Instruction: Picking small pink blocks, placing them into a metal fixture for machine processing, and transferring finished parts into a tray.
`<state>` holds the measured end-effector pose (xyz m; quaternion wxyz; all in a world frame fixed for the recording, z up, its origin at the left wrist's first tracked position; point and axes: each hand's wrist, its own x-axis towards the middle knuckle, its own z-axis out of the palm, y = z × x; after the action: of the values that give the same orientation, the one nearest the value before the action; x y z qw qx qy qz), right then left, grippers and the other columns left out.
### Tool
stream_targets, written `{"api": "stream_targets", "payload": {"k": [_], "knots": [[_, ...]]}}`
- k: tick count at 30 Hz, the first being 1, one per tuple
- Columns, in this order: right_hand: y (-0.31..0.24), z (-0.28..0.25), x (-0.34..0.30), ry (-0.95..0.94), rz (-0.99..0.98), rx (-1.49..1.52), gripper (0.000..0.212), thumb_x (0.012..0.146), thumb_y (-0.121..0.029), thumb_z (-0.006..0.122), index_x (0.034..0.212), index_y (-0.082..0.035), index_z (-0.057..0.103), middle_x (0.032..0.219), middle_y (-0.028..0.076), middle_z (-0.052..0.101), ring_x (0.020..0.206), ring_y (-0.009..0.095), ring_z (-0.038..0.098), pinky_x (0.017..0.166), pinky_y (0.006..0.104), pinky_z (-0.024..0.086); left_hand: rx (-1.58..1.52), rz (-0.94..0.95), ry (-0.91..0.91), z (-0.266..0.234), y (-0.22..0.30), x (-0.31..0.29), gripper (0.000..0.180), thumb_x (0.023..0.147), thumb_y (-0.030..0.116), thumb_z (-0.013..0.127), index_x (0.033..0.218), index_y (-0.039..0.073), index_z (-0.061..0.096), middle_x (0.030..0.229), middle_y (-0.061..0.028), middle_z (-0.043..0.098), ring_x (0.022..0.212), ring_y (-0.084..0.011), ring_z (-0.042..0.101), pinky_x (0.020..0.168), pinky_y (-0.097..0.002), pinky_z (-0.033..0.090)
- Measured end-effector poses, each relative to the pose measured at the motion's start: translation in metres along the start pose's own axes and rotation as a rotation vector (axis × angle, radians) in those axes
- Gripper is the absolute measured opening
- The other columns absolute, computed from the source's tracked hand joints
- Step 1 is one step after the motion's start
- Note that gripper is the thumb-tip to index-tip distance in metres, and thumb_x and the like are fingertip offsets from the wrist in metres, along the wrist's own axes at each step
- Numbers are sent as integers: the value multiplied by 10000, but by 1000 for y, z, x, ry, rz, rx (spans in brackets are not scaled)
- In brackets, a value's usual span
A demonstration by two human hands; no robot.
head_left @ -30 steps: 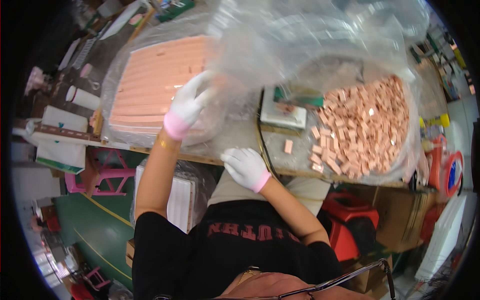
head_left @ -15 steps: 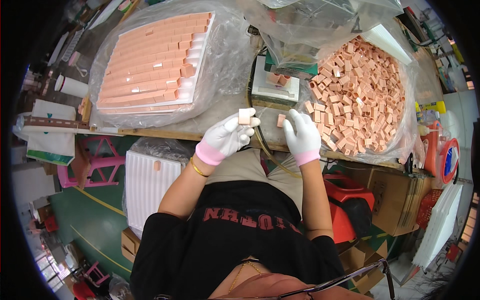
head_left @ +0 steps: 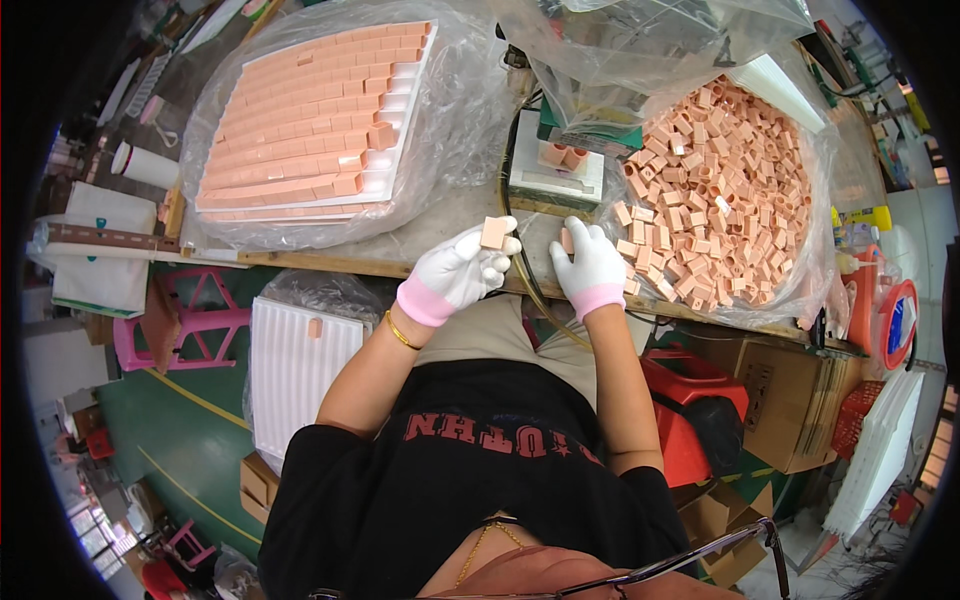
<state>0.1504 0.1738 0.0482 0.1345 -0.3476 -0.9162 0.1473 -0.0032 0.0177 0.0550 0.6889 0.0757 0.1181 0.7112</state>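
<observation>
A peach-coloured hollow plastic block (head_left: 493, 233) is pinched upright in the fingers of my left hand (head_left: 456, 272), which wears a white glove with a pink cuff. At the bench edge, my right hand (head_left: 592, 265), gloved alike, has its thumb and fingers closed around another peach block (head_left: 567, 240), mostly covered by the glove. Beyond my hands stands a small press with a pale metal base (head_left: 540, 186); two peach blocks (head_left: 563, 156) sit upright in it. A large heap of loose peach blocks (head_left: 715, 200) lies right of my right hand.
At the left, a white ridged tray (head_left: 401, 95) carries rows of peach blocks on clear plastic film (head_left: 455, 130). Another ridged tray (head_left: 300, 385) leans below the bench with one block on it. A dark hose (head_left: 503, 175) runs beside the press. A red stool (head_left: 690, 400) stands lower right.
My right hand has moved slightly left, and its fingers have closed over the block that lay beside its thumb. My left hand still holds its block, now tilted a little.
</observation>
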Motion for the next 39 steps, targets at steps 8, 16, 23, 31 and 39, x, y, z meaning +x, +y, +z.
{"api": "stream_targets", "payload": {"k": [8, 16, 23, 31, 39], "knots": [[-3, -13, -5, 46, 16, 481, 413, 781, -132, 650, 1184, -84, 569, 878, 114, 590, 728, 234, 598, 691, 334, 499, 31, -8, 20, -5, -2, 0, 571, 917, 238, 577, 1377, -8, 342, 1135, -94, 536, 860, -114, 512, 745, -218, 438], [0, -20, -11, -119, 167, 1249, 430, 858, -73, 608, 1270, -13, 500, 984, 42, 595, 793, 80, 562, 723, 231, 480, 46, -24, 3, -5, -8, 7, 508, 955, 243, 519, 1378, 9, 365, 1136, -111, 562, 867, -124, 531, 740, -226, 456], [-7, -25, -13, -163, 248, 1473, 464, 871, -71, 604, 1310, -8, 466, 1041, 65, 613, 878, 102, 587, 743, 226, 478, 521, 121, 225, 11, -14, 3, 480, 925, 192, 571, 1324, -25, 415, 1171, -96, 554, 914, -116, 543, 759, -234, 464], [-1, -21, -9, -257, 309, 1543, 415, 912, -173, 574, 1283, 2, 510, 1058, 68, 637, 869, 101, 613, 702, 204, 472, 868, 138, 387, 27, -19, 8, 389, 905, 100, 590, 1261, -26, 496, 1111, -66, 610, 905, -89, 570, 751, -237, 482], [-11, -21, -8, -197, 264, 1431, 410, 893, -137, 609, 1265, 14, 527, 1050, 67, 643, 857, 88, 613, 725, 205, 479, 942, 100, 431, 26, -21, 11, 360, 910, 125, 586, 1232, -23, 525, 1071, -53, 621, 872, -88, 580, 741, -232, 490]]}}
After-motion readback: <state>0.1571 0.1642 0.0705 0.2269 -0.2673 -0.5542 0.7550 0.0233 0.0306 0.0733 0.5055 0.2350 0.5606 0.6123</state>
